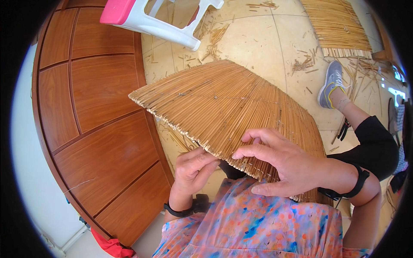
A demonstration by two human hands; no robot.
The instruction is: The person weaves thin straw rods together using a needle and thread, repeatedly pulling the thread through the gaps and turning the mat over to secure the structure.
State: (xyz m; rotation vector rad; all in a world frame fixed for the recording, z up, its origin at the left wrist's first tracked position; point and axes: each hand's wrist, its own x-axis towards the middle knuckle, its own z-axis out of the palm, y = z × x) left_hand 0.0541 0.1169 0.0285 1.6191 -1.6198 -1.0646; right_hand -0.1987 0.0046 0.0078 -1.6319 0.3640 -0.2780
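A mat of thin golden-brown reeds (223, 103) lies tilted across my lap, its trimmed reed ends forming a pale, uneven edge toward me. My left hand (194, 168) is closed at that edge, with fingertips tucked partly under the mat and out of sight. Over the top side, my right hand (279, 161) stays open, its fingers bent and apart. Its index fingertip is close to the edge and the thumb points left near my patterned clothing (254, 223). No loose piece shows between the right fingers.
To the left stands a reddish-brown wooden panelled surface (103, 90). A white and pink plastic stool (159, 26) is at the top. Reed scraps (303, 62) litter the tiled floor. Another reed mat (340, 28) lies far right, near my leg's grey shoe (333, 84).
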